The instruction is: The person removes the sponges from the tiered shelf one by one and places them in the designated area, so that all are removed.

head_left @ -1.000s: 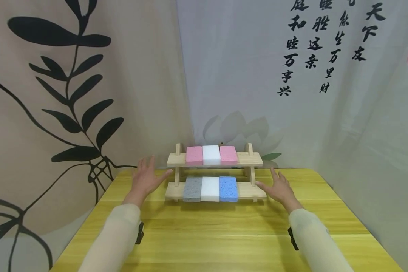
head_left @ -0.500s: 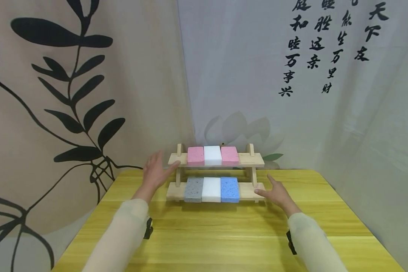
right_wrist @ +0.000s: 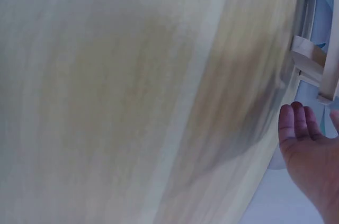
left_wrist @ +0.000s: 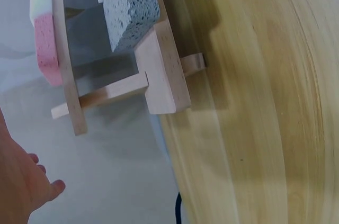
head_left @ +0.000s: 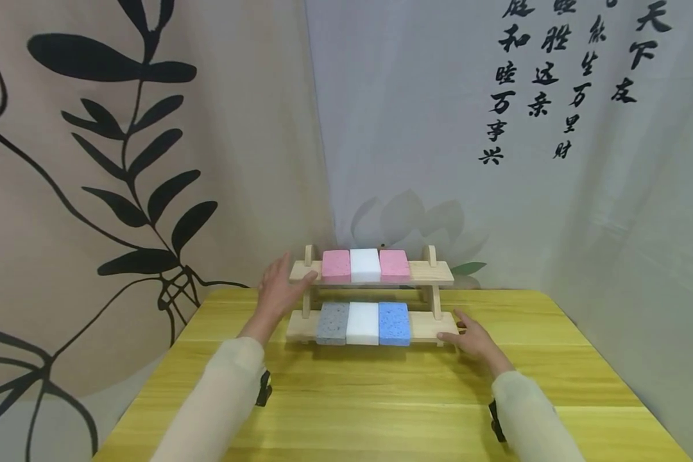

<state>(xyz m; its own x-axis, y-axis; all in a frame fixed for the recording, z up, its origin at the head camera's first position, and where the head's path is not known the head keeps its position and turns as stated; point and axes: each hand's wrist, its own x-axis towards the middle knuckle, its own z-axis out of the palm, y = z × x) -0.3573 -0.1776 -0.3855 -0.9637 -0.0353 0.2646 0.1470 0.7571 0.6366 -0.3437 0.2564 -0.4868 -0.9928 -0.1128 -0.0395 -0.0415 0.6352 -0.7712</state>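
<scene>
A two-tier wooden rack stands near the back of the table. Its upper shelf carries two pink sponges, one on the left and one on the right, with a white sponge between them. Grey, white and blue sponges line the lower shelf. My left hand is beside the upper shelf's left end, fingers extended; the left wrist view shows a gap between them. At the lower shelf's right end is my right hand, thumb overlapping the board, fingers fairly straight in the right wrist view.
Yellow wood-grain table spreads in front of the rack. Just behind rises a cloth backdrop with dark leaf prints and black characters. A dark cord shows by the table edge in the left wrist view.
My left hand has moved right toward the rack's upper left end. The right hand has lowered to the lower shelf's right end. The rack and sponges keep their arrangement.
</scene>
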